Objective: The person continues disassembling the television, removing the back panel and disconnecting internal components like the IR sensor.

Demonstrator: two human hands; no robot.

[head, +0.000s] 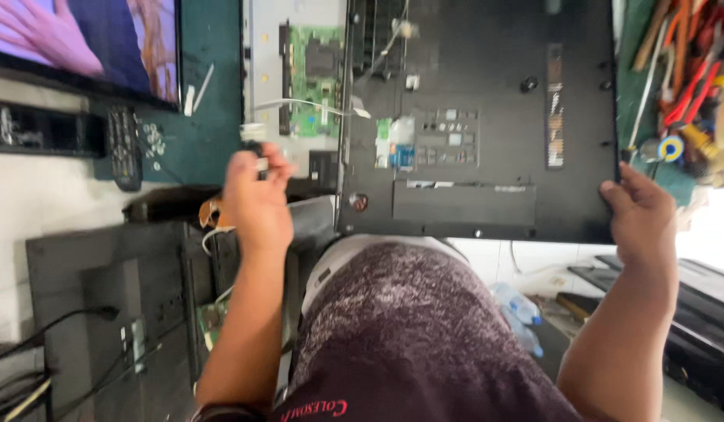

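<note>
The black back cover (487, 117) lies on the counter (206, 133) between the hands. The right hand (642, 215) grips its near right corner. The left hand (256, 195), just beside its left edge, pinches something small and dark, perhaps a plug.

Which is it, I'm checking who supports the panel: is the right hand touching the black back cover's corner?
Touching. The head view shows the right hand with fingers wrapped on the black back cover at its lower right corner.

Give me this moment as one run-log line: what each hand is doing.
left hand: pinches small dark part | right hand: grips corner of black back cover | green circuit board: exposed beside cover
</note>
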